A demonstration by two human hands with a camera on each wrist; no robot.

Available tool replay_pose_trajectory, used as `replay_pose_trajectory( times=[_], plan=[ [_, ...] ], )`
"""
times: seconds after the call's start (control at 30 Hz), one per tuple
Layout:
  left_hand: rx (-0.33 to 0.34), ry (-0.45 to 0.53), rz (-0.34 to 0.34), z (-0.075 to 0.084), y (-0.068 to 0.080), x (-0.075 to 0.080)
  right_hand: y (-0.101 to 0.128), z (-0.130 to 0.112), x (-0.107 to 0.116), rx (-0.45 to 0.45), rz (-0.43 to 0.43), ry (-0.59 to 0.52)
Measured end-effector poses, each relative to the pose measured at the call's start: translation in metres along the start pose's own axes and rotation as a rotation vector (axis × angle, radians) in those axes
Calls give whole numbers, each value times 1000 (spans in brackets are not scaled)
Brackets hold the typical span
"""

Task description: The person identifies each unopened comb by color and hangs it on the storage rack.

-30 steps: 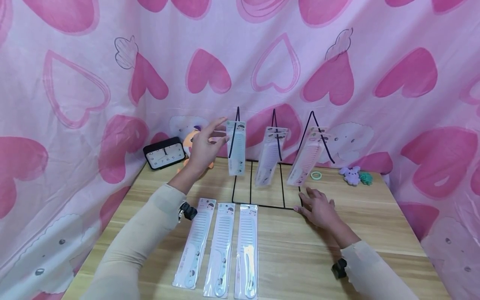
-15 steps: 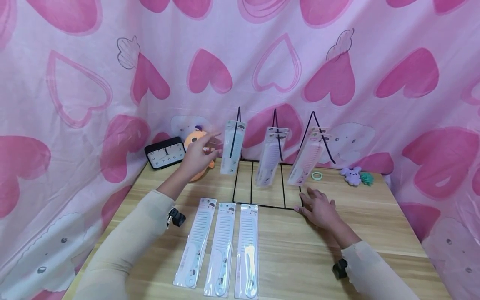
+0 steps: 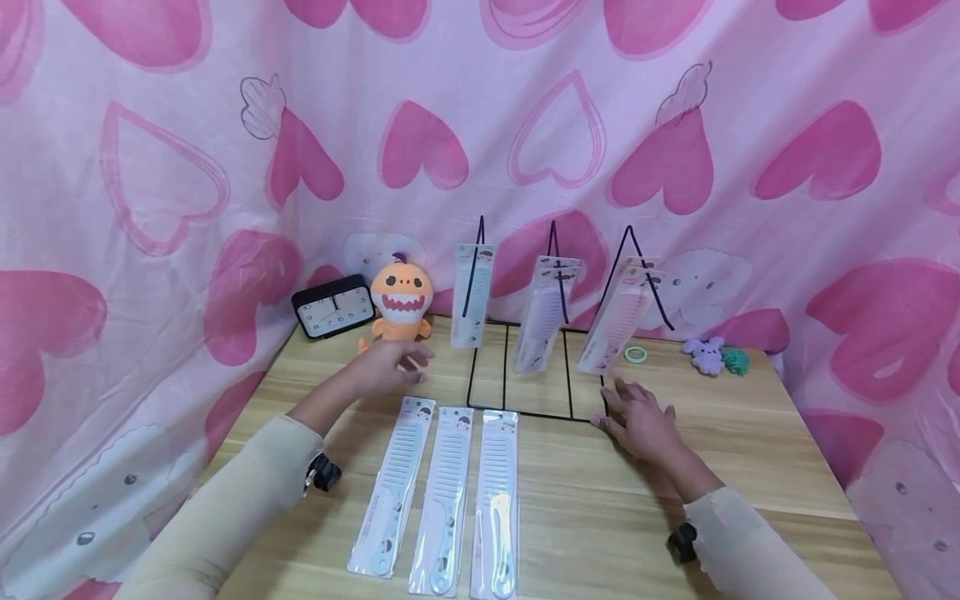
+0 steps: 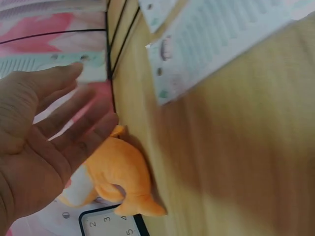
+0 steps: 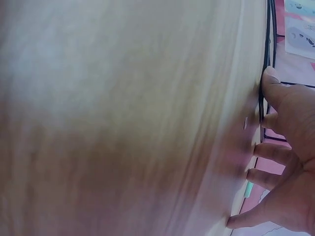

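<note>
Left of the rack (image 3: pixel 568 375), the left hand (image 3: pixel 386 367) hung loose-fingered and empty. Three packaged combs (image 3: pixel 442 500) lay in front of the rack; I'd have guessed them light and stiff, their wrapping slippery, best pinched at the top edge. Another comb (image 3: pixel 476 325) hung on the rack's left hook. The right hand (image 3: pixel 637 421) was spread, thumb against the rack's front right corner. Half a second earlier, the left hand was higher, beside that hanging comb.
</note>
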State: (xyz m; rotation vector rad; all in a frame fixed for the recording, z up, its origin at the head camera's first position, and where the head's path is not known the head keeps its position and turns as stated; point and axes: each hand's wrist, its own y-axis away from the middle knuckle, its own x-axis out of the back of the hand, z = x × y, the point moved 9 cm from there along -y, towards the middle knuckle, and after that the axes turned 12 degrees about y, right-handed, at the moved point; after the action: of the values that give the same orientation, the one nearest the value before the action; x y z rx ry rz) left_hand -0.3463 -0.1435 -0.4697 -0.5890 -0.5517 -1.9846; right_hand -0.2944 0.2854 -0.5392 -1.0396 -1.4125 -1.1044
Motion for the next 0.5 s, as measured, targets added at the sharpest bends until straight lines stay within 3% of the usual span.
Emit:
replay_pose_trajectory(
  times=[0.17,0.33,0.5],
  plan=[
    [49,-127,-79,-13,16,-19,4,-2,-1,-3,12,15],
    [78,-271,-79,-20,34,-29,6,-4,-4,-12,7,45],
    [92,-298,-70,-28,46,-31,8,-5,-3,-18,7,51]
  ],
)
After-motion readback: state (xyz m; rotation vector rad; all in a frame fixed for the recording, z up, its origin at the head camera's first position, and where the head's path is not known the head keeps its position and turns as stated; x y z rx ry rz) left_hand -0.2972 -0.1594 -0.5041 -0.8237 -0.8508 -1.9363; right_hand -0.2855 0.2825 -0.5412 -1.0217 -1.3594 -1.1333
